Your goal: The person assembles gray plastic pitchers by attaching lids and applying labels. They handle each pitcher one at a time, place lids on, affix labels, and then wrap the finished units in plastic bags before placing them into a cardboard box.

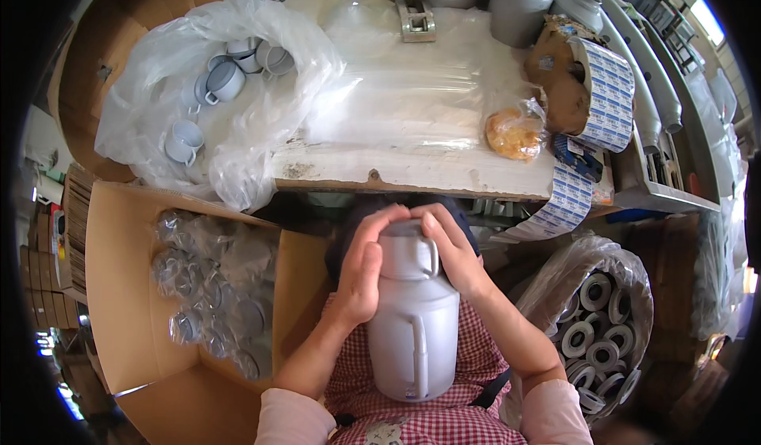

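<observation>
A grey flask (396, 334) with a long side handle stands upright in my lap, against a red checked apron. On its top sits a grey cup-shaped lid (407, 258) with a small handle on its right side. My left hand (366, 269) wraps the left side of the lid, its fingers reaching over the top. From the right, my right hand (452, 247) closes over the lid's upper edge, beside the small handle. The fingertips of both hands nearly meet above the lid.
Plastic-wrapped flasks (214, 286) fill a cardboard box on the left. Grey cups (226, 82) lie in a clear bag on the table (380, 163). A label roll (606, 92) and bagged food (515, 132) are at the right. Below them stands a bag of ring-shaped parts (602, 354).
</observation>
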Demonstrator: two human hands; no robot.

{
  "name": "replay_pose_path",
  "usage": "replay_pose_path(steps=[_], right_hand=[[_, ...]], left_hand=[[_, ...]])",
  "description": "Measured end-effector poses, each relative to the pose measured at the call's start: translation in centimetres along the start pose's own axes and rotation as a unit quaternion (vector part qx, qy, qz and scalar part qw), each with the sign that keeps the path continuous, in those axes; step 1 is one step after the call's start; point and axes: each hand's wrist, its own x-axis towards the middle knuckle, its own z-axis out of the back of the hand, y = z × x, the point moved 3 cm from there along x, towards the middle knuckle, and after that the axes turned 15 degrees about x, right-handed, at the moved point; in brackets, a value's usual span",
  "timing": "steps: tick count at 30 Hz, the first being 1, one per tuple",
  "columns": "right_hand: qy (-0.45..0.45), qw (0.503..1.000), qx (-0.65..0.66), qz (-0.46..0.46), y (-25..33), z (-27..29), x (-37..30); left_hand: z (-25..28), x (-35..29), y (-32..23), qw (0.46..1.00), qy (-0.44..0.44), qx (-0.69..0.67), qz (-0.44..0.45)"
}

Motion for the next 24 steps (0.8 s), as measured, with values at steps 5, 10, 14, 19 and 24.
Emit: replay_pose_path(steps=[5, 10, 14, 19, 24], right_hand=[[0.004, 0.995, -0.089, 0.035, 0.0, -0.7, -5.1], [0.059, 0.975, -0.182, -0.114, 4.4, 1.1, 1.1], [0.021, 0.889, -0.412, 0.199, 7.7, 1.4, 15.5], [0.085, 0.791, -0.538, 0.278, 4.0, 0.8, 24.5], [0.019, 0.902, -0.395, 0.175, 3.9, 2.6, 25.4]], left_hand=[[-0.3, -2.6, -1.4, 0.998, -0.011, -0.029, -0.055], [-0.3, -1.8, 0.3, 0.998, -0.027, -0.053, -0.013], [-0.4, 1.5, 1.9, 0.995, -0.017, -0.096, 0.014], [2.7, 5.4, 3.1, 1.000, 0.002, -0.001, 0.004], [5.6, 8.6, 5.1, 0.992, -0.069, 0.036, 0.101]])
